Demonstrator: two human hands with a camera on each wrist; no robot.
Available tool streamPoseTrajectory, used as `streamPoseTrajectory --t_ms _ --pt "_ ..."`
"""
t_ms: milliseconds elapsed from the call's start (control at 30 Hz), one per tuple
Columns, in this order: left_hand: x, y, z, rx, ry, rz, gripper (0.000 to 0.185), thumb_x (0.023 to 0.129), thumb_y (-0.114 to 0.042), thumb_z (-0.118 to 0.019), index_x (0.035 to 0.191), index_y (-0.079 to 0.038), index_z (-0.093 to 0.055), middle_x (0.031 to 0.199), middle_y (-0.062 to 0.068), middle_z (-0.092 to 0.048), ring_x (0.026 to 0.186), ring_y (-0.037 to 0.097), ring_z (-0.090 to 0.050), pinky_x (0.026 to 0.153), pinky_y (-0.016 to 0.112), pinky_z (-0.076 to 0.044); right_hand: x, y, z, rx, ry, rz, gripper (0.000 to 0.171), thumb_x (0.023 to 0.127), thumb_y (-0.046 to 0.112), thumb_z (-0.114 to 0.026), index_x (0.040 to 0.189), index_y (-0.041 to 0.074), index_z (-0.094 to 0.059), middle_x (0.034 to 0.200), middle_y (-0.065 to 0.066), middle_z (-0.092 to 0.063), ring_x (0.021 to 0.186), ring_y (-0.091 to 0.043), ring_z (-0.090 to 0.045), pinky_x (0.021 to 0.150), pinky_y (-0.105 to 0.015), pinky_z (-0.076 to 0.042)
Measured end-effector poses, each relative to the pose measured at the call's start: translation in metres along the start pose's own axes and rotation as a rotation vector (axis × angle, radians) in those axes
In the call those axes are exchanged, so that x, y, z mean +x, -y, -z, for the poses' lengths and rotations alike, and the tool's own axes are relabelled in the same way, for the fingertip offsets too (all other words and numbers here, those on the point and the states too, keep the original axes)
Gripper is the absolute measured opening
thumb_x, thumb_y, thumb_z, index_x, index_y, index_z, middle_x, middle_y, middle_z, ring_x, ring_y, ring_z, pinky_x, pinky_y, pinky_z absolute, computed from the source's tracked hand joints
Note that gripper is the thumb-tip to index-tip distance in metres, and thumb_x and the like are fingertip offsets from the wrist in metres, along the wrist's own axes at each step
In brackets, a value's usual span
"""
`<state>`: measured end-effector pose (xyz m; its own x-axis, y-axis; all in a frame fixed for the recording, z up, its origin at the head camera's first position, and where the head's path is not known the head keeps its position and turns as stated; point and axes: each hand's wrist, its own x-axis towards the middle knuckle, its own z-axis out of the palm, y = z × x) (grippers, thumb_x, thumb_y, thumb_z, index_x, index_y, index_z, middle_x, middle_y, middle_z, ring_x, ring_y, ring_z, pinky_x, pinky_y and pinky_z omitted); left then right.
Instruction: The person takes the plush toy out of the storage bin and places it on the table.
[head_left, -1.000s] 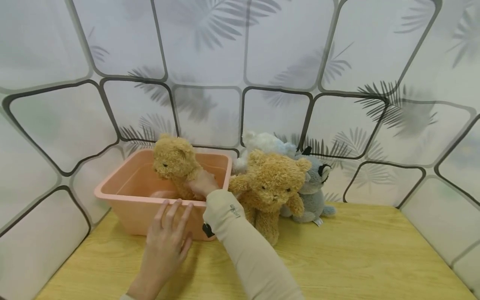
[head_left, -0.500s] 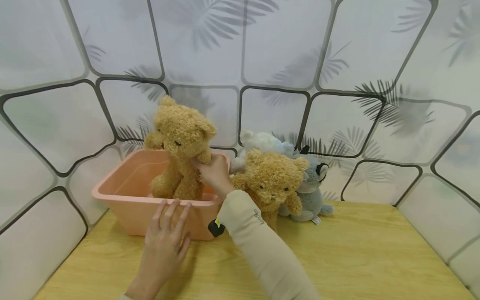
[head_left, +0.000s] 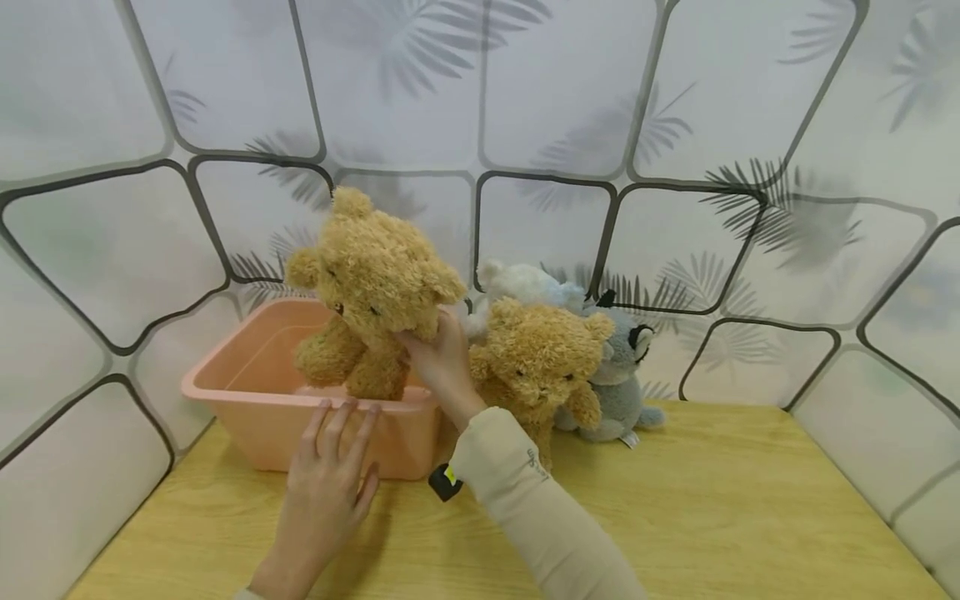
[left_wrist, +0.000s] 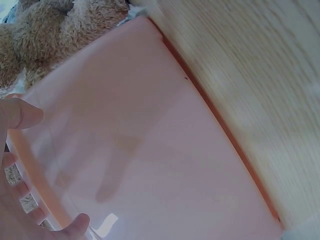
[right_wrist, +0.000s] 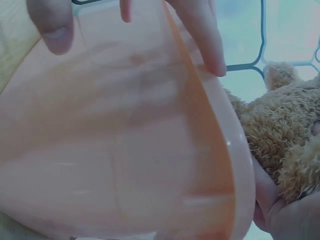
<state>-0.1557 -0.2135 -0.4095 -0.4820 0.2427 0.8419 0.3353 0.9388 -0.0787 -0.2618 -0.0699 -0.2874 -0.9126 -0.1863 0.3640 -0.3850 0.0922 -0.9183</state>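
Observation:
My right hand (head_left: 429,346) grips a tan teddy bear (head_left: 372,287) by its lower body and holds it upright above the pink plastic bin (head_left: 247,400); its feet hang just over the rim. In the right wrist view the same bear (right_wrist: 280,132) shows beside the bin's rim (right_wrist: 220,150). My left hand (head_left: 341,429) rests flat against the bin's front wall, straight fingers reaching over the rim. In the left wrist view the bin wall (left_wrist: 150,150) fills the frame, with my fingertips (left_wrist: 20,112) at its left.
A second tan bear (head_left: 543,367) stands on the wooden table (head_left: 712,500) right of the bin. Behind it sit a grey koala plush (head_left: 626,375) and a white plush (head_left: 525,287). Patterned white panels wall in the table on three sides.
My right hand has lifted the tan bear from inside the bin to above its rim and a little to the right. My left hand has stayed on the bin's front.

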Motion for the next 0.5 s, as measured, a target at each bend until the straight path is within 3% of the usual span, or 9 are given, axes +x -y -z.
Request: streamPoseTrajectory --t_ms 100,200,300,367,500 --pt "0.0 0.0 -0.001 -0.002 -0.008 -0.004 0.055 0.101 -0.032 -0.036 0.144 -0.003 -0.053 0.14 0.029 -0.049 0.128 0.054 -0.043 0.085 0.067 -0.049 -0.005 -0.002 0.0 0.074 -0.01 -0.046 0.04 0.096 0.01 -0.071 0.134 0.006 -0.063 0.141 -0.01 -0.055 0.109 -0.024 -0.067 0.087 -0.035 -0.059" --pt "-0.001 0.0 -0.001 -0.003 -0.015 -0.003 0.055 0.1 -0.032 -0.037 0.144 -0.003 -0.053 0.14 0.029 -0.049 0.128 0.054 -0.043 0.084 0.068 -0.049 -0.01 -0.005 0.002 0.169 -0.018 -0.093 0.048 0.097 0.006 -0.068 0.143 0.001 -0.054 0.142 -0.015 -0.056 0.102 -0.026 -0.071 0.084 -0.035 -0.06" --pt "-0.001 0.0 -0.001 -0.005 -0.022 -0.002 0.054 0.1 -0.032 -0.037 0.144 -0.004 -0.053 0.14 0.029 -0.049 0.128 0.054 -0.043 0.083 0.068 -0.049 -0.015 -0.008 0.007 0.23 -0.021 -0.092 0.041 0.097 0.001 -0.064 0.137 -0.003 -0.055 0.129 -0.02 -0.063 0.094 -0.029 -0.073 0.079 -0.036 -0.061" --pt "-0.001 0.0 -0.002 -0.006 -0.029 -0.004 0.054 0.101 -0.032 -0.037 0.144 -0.004 -0.053 0.139 0.029 -0.049 0.128 0.054 -0.043 0.083 0.068 -0.049 -0.018 -0.011 0.01 0.252 -0.023 -0.072 0.03 0.098 -0.002 -0.062 0.127 -0.005 -0.059 0.113 -0.022 -0.068 0.093 -0.03 -0.073 0.08 -0.037 -0.061" --pt "-0.001 0.0 -0.002 -0.002 -0.041 -0.009 0.054 0.101 -0.032 -0.036 0.143 -0.003 -0.054 0.138 0.03 -0.05 0.127 0.055 -0.044 0.083 0.068 -0.049 -0.023 -0.015 0.018 0.309 -0.031 -0.034 0.014 0.097 -0.008 -0.058 0.111 -0.006 -0.06 0.092 -0.02 -0.065 0.084 -0.033 -0.074 0.084 -0.04 -0.06"
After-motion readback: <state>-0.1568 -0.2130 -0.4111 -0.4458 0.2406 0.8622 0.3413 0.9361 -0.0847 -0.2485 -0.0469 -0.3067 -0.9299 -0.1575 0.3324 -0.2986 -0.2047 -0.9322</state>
